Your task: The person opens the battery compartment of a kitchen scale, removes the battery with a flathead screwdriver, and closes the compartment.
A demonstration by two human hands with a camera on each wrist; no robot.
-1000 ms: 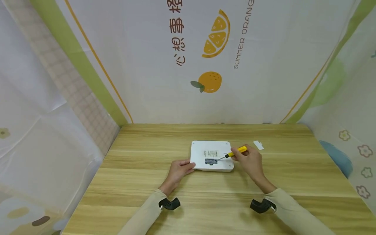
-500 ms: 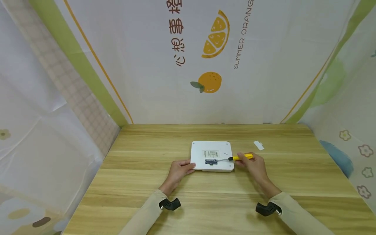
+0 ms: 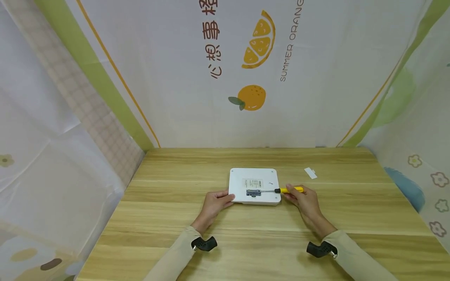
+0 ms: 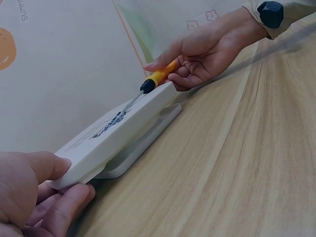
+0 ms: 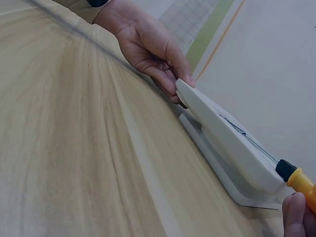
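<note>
A flat white device (image 3: 236, 176) lies underside up on the table, with a printed label (image 3: 252, 183) and an uncovered battery compartment (image 3: 253, 192). Dark batteries sit inside it. My left hand (image 3: 213, 205) holds the device's near left corner, thumb on top and fingers below. A yellow-handled screwdriver (image 4: 157, 77) is in my right hand (image 3: 306, 201), pinched by its handle. Its thin shaft lies low across the device, and the tip reaches the compartment's right end. In the right wrist view, the device's white body (image 5: 232, 136) stands over a thinner white plate (image 5: 207, 155).
A small white battery cover (image 3: 310, 173) lies on the wood-grain table (image 3: 168, 218), right of the device. A fabric backdrop (image 3: 175, 78) with orange prints rises behind the table's far edge. A small dark mark (image 3: 270, 183) shows on the device's underside.
My right hand has moved right and slightly nearer, and the screwdriver has swung from a steep slant to nearly level. Its tip stays at the compartment. The left hand still holds the corner.
</note>
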